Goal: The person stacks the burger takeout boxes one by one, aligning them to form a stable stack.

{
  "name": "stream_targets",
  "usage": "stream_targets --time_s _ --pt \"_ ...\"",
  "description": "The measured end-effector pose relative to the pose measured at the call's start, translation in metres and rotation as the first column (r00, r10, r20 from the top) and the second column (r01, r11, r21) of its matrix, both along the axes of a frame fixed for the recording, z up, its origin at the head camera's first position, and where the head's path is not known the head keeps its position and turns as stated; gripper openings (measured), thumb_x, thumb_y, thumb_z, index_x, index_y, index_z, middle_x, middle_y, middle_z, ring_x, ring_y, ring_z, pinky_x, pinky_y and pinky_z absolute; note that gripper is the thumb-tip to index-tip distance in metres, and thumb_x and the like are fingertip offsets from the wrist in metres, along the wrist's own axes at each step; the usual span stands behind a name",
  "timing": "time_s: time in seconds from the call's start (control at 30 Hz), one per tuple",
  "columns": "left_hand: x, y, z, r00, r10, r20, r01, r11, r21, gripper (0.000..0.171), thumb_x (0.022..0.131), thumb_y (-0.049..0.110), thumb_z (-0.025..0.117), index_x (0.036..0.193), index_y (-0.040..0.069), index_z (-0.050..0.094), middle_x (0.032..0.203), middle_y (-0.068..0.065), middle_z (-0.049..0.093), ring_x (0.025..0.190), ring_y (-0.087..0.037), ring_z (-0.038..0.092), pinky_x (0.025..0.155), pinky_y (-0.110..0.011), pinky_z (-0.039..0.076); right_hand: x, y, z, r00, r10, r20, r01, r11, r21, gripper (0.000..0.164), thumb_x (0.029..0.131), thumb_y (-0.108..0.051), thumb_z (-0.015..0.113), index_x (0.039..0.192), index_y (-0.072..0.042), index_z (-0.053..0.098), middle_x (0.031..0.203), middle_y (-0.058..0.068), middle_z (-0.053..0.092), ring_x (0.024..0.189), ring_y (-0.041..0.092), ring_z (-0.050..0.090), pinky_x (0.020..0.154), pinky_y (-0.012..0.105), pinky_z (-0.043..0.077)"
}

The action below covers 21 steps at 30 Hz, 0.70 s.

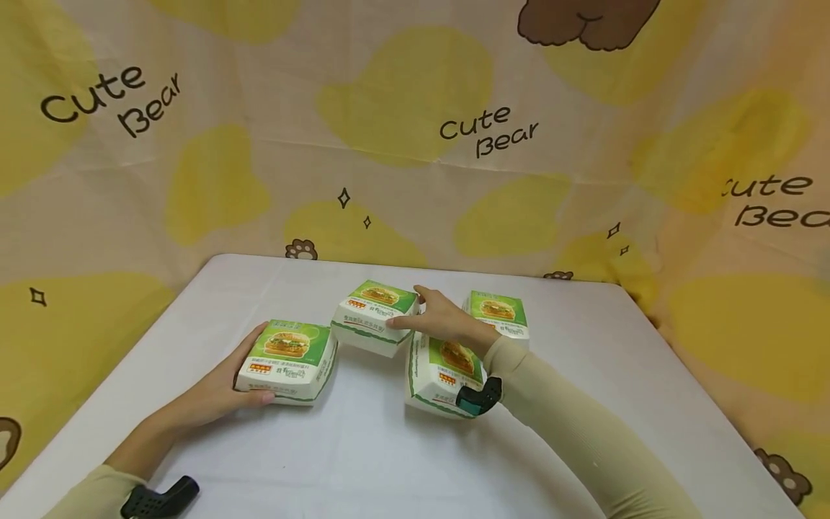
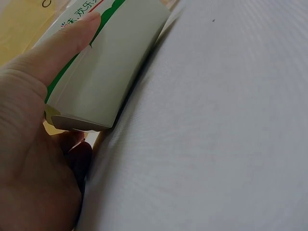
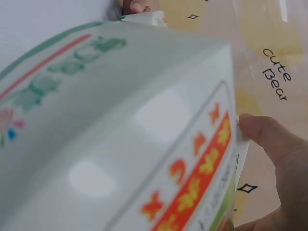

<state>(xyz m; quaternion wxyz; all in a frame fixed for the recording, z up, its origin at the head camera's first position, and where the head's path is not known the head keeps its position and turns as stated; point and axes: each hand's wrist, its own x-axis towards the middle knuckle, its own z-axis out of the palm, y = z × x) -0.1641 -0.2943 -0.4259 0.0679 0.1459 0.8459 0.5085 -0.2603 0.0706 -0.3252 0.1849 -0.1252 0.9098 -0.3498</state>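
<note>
In the head view my left hand (image 1: 210, 393) grips a white and green burger box (image 1: 288, 349) on the left of the table, thumb along its front face. The left wrist view shows the thumb (image 2: 72, 41) pressed on the printed side of that box (image 2: 106, 72). My right hand (image 1: 444, 317) holds another burger box (image 1: 372, 313) by its right side, thumb at the front and fingers behind. This box sits tilted, its left edge beside the first box; whether it clears the table cannot be told. In the right wrist view a blurred box fills much of the frame.
A third burger box (image 1: 441, 375) lies under my right wrist, partly hidden by it. Behind the forearm stands one more box (image 1: 499, 310). The white table (image 1: 350, 454) ends at a patterned cloth backdrop (image 1: 402, 94).
</note>
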Motion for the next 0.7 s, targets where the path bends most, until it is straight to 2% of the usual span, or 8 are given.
stream_targets --time_s 0.2,0.3,0.4,0.5,0.6,0.63,0.7 --pt "0.000 -0.002 -0.001 1.000 0.003 -0.014 -0.004 0.999 -0.036 0.108 0.082 0.018 0.073 0.155 0.037 -0.004 0.164 -0.012 0.006 0.127 0.017 0.018 0.106 -0.074 0.013 -0.005 0.000 -0.005 1.000 -0.003 0.018 0.003 1.000 -0.003 0.094 0.075 -0.063 0.069 0.148 -0.016 0.035 0.145 0.004 0.046 0.117 0.021 0.049 0.102 0.038 0.041" --pt "0.000 -0.001 0.000 1.000 0.004 -0.014 -0.005 0.999 -0.037 0.108 0.083 0.018 0.073 0.156 0.033 -0.005 0.164 -0.011 0.007 0.125 0.021 0.019 0.107 -0.070 0.016 -0.005 0.001 -0.006 0.999 -0.021 0.042 0.022 1.000 -0.017 0.092 0.076 -0.062 0.069 0.148 -0.016 0.035 0.143 0.005 0.047 0.111 0.021 0.052 0.095 0.035 0.043" --pt "0.000 -0.001 0.000 1.000 0.011 -0.010 -0.011 0.999 -0.037 0.108 0.082 0.018 0.073 0.156 0.031 -0.005 0.163 -0.011 0.008 0.125 0.019 0.021 0.107 -0.068 0.017 -0.004 0.000 -0.008 0.998 -0.021 0.053 0.023 1.000 -0.021 0.091 0.077 -0.062 0.068 0.148 -0.014 0.035 0.143 0.006 0.047 0.112 0.022 0.052 0.096 0.036 0.043" --pt "0.000 -0.001 0.000 1.000 0.012 0.000 -0.012 1.000 -0.022 0.108 0.082 0.017 0.074 0.155 0.035 -0.004 0.164 -0.013 0.007 0.142 -0.004 0.017 0.108 -0.071 0.013 -0.004 -0.002 -0.012 0.998 -0.019 0.053 0.021 0.999 -0.031 0.095 0.077 -0.063 0.068 0.151 -0.015 0.031 0.147 0.008 0.044 0.123 0.024 0.048 0.106 0.043 0.039" --pt "-0.001 -0.001 0.001 1.000 0.009 0.012 -0.009 1.000 -0.004 0.110 0.081 0.016 0.074 0.154 0.040 -0.005 0.164 -0.014 0.004 0.146 -0.035 0.012 0.106 -0.075 0.008 -0.004 -0.003 -0.017 0.998 -0.037 0.055 0.040 0.998 -0.054 0.101 0.075 -0.064 0.069 0.154 -0.019 0.024 0.148 0.009 0.042 0.130 0.026 0.044 0.111 0.048 0.036" --pt "-0.001 0.000 0.001 1.000 0.006 0.016 -0.006 1.000 0.000 0.110 0.082 0.016 0.074 0.153 0.041 -0.005 0.164 -0.015 0.003 0.145 -0.042 0.010 0.106 -0.076 0.007 -0.004 -0.003 -0.018 0.998 -0.046 0.052 0.049 0.997 -0.067 0.102 0.075 -0.064 0.070 0.154 -0.020 0.022 0.147 0.009 0.042 0.130 0.026 0.044 0.111 0.048 0.036" --pt "-0.002 0.000 0.000 1.000 0.003 0.025 -0.004 1.000 0.006 0.110 0.081 0.016 0.074 0.153 0.042 -0.006 0.164 -0.015 0.002 0.144 -0.045 0.009 0.106 -0.077 0.007 -0.005 -0.003 -0.020 0.998 -0.052 0.036 0.056 0.994 -0.094 0.103 0.076 -0.062 0.070 0.155 -0.021 0.020 0.143 0.008 0.045 0.126 0.025 0.046 0.107 0.045 0.039"
